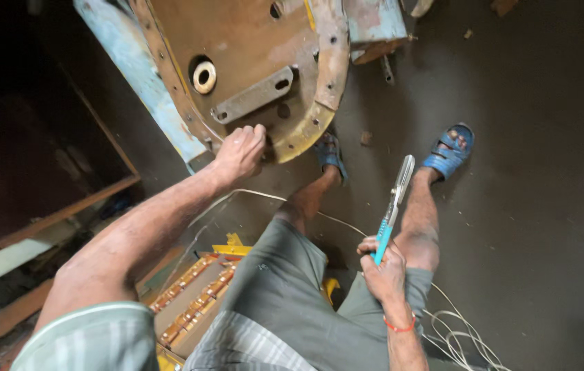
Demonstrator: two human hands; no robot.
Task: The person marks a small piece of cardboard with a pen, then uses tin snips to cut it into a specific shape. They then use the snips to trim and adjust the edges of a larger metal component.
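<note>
Overhead, seen from the head camera:

Left hand (239, 152): bare, arm stretched forward, fingers curled together over the lower edge of a rusted brown metal plate (251, 48), rounded at its lower end, propped upright-tilted on the floor. Grip on the edge apparent; fingertips partly hidden behind the rim.

Plate details: curved bolted rim flange (319, 103), yellowish and flaking, dotted with small bolt holes; flat grey steel bracket (254, 95) with a slot, set diagonally across the face; round hole holding a pale cream ring bushing (204, 76); pale blue painted panel (130, 62), chipped, along the left side.

Right hand (383, 269): bare, orange thread band at the wrist, fingers clamped round the turquoise plastic grip of long pliers-type cutters (394, 206), shiny steel blades pointing up and away, held over the right knee, well apart from the plate.

Thin white cord (264, 196): running from near the left hand across the lap, ending in loose coils (457, 336) on the floor beside the right leg.

Clothing: grey-green shorts (285, 288), smooth cloth; striped pale green shirt (99, 340); blue strapped sandals (450, 151) on both feet, left one partly hidden under the plate.

Below the left arm: wooden block with rows of copper-coloured strips (192, 302), glossy, beside a yellow metal piece (233, 246).

Floor (546, 172): dark grey concrete, dusty, scattered with small chips.

Far left: dark recess edged by a brown wooden batten (58, 216).
</note>
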